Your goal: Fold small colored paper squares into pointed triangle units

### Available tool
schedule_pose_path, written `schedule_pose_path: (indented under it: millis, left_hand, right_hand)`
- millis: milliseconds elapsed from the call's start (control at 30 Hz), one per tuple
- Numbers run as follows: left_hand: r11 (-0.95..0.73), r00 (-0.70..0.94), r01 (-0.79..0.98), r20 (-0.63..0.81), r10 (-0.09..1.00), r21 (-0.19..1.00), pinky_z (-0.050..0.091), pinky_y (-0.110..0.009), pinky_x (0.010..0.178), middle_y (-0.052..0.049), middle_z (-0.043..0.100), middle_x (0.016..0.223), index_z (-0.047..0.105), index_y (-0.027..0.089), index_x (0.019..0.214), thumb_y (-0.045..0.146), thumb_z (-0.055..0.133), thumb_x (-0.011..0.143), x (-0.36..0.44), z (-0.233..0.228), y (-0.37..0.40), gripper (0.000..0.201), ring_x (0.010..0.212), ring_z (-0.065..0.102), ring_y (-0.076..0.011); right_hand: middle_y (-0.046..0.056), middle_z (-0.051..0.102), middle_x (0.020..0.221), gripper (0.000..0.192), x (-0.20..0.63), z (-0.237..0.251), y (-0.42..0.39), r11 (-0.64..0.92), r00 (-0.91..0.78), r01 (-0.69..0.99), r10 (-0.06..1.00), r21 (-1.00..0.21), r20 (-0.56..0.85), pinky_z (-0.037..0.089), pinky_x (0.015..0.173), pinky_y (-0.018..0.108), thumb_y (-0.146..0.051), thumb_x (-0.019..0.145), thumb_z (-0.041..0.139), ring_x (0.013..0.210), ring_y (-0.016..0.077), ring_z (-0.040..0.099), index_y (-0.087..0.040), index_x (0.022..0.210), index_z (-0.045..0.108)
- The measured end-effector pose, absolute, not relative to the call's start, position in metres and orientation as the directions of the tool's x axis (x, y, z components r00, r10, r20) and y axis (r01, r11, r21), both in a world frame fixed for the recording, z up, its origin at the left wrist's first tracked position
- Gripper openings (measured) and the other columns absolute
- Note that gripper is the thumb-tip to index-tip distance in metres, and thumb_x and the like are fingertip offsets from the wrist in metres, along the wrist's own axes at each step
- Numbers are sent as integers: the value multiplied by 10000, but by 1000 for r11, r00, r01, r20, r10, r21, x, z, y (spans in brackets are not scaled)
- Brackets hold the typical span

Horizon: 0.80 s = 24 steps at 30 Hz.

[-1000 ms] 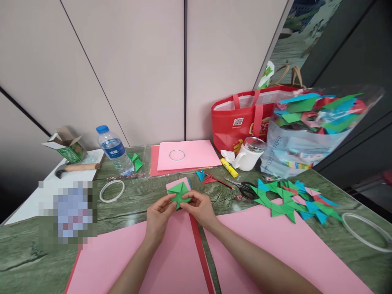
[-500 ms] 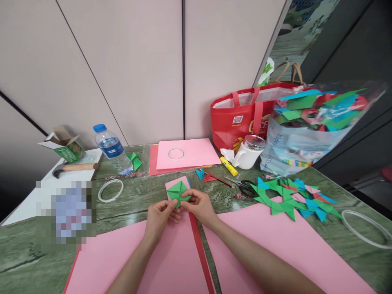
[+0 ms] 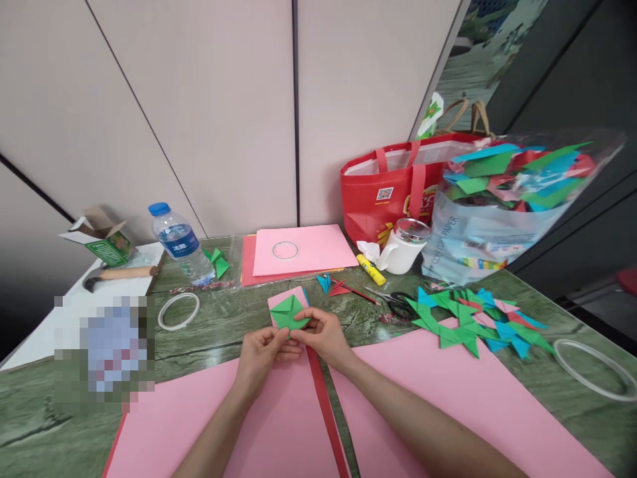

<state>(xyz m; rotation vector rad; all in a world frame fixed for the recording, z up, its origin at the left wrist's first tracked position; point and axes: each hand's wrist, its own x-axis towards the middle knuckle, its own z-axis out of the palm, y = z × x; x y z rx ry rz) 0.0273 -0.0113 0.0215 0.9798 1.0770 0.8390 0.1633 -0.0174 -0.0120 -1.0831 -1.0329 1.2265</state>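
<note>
A small square of folded green paper (image 3: 287, 309) with creases across its face is between my two hands. My left hand (image 3: 259, 355) is closed on its near corner, thumb on top and fingers beneath. My right hand (image 3: 323, 337) pinches its right corner between thumb and fingertips. Behind the green paper lies a small stack of square paper sheets (image 3: 301, 293), pink on top with a blue edge showing. Under my forearms are two large pink sheets (image 3: 199, 425), the left one over a red sheet (image 3: 332, 425).
Folded paper stars (image 3: 462, 318) lie at right beside scissors (image 3: 398, 304), a glue stick (image 3: 371, 269) and a white mug (image 3: 404, 251). A plastic bag of folded paper (image 3: 492, 219) and a red bag (image 3: 368, 206) stand behind. Left are a water bottle (image 3: 182, 249), a white ring (image 3: 179, 312) and a hammer (image 3: 119, 273).
My left fingers have straightened slightly under the green paper's near corner, and my right fingertips have shifted a little. The whole view has moved slightly.
</note>
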Motion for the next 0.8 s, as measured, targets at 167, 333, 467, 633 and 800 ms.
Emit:
schedule_pose_path:
  millis: [167,333,467,633,800]
  left_hand:
    - [344,287,-95,-305,908,934,545,-299,587,-84,691,622,623,96,635,338,676,620,26,18,-11,248,560,655,-198]
    - [322,251,-32,-304,919,946,537,-302,547,-76,668,591,597,94,649,360,608,686,28,15,-11,269,510,638,-183]
    - [180,126,-51,-172,977,982,527,-309,542,2,630,569,525,154,741,344,622,671,28,18,-10,225,531,627,-172]
    - [27,127,-35,-23,992,999,490,-236,606,32,603,595,565,169,769,267,662,628,29,19,-10,198,616,605,-137]
    - [132,120,-58,-124,985,990,491,-249,617,-37,672,692,647,146,858,292,676,610,31,12,-13,289,698,622,-181]
  right_hand:
    - [-23,585,599,268,164,-13,-17,26,54,-201,998,-979,15,463,495,208,-224,548,711,524,107,553,-161,776,584]
    - [-27,578,579,285,165,-14,-16,17,69,-179,998,-984,5,456,472,206,-244,548,711,507,108,551,-158,787,582]
    - [-25,592,581,278,165,-14,-16,-4,67,-194,998,-981,-17,459,489,213,-225,556,703,522,117,568,-160,793,573]
    - [-25,602,600,259,164,-14,-17,-7,34,-208,999,-978,-15,458,513,217,-201,570,691,543,122,584,-166,790,559]
    - [-31,589,600,246,162,-13,-18,4,22,-182,1000,-983,0,443,498,211,-204,575,688,532,116,575,-167,777,554]
